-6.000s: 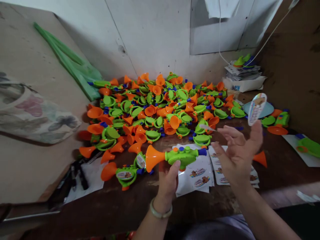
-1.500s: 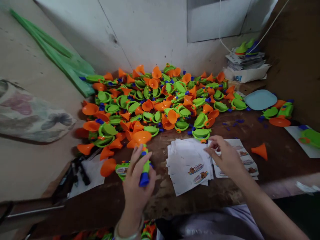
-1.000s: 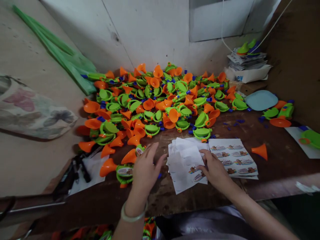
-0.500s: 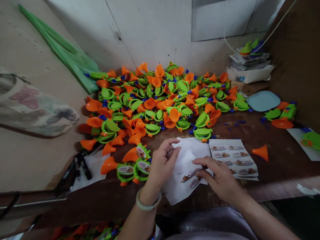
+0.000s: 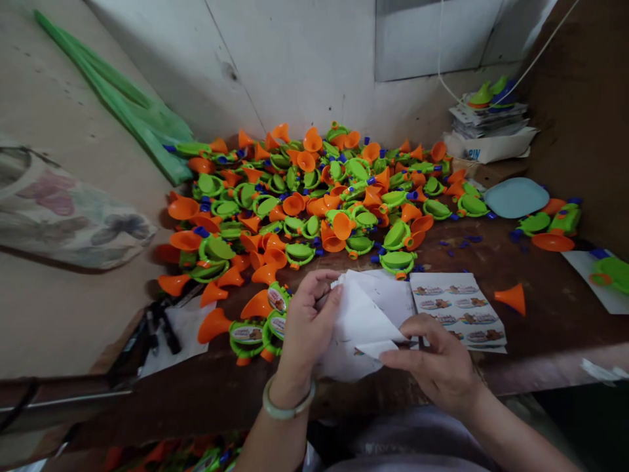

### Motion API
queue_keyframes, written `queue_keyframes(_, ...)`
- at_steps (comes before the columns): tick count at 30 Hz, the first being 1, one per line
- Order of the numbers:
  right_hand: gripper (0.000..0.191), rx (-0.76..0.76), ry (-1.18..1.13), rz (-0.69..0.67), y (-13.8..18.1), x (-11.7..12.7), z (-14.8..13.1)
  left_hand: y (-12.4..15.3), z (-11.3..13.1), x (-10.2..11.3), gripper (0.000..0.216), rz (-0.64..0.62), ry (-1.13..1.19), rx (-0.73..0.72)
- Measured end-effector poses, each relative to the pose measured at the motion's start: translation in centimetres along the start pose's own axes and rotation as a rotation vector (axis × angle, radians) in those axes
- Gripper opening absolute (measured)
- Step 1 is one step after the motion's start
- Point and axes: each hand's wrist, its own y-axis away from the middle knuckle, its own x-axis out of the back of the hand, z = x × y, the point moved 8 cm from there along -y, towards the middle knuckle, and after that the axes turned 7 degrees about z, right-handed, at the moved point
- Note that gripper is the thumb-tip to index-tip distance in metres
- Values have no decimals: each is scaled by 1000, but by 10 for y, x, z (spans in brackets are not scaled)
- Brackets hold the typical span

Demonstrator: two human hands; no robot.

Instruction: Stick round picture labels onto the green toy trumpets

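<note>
My left hand point(image 5: 314, 321), a bangle on its wrist, pinches the upper left edge of a white sticker sheet point(image 5: 362, 308) between thumb and fingers. The sheet's back faces up, and a lower flap is folded over. At the sheet's lower right, my right hand point(image 5: 437, 360) has its thumb and fingers closed on the folded edge. Only a scrap of printed label shows below the fold. Just right of it lies another sheet of oval labels point(image 5: 459, 308) with bear pictures. Toy horns with labels on them point(image 5: 247, 334) stand left of my left hand.
A large heap of green and orange toy horns point(image 5: 304, 190) fills the back of the brown table point(image 5: 545, 321). A loose orange horn bell point(image 5: 512, 299) lies at right, near a pale blue lid point(image 5: 517, 198). Pens point(image 5: 162, 328) lie on paper at left.
The sheet's lower part has been folded over, hiding most of its printed labels. My right hand has moved slightly right and down, from the labels to the folded edge.
</note>
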Motion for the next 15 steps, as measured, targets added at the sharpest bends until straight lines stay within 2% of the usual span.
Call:
queue_keyframes(3,26,-111,-121,95,2,14,12,-6,-1,16,14,122,-36,-23)
queue_keyframes(5,32,-180,-194,127,4,17,21,-7,-1,19,14,131,-58,-26)
queue_keyframes(9,53,-165,-107,-2,4,2,23,-6,0,15,16,116,-49,-16)
queue_keyframes(15,46,-167,-49,-59,2,-8,19,-5,2,8,17,89,-16,-12)
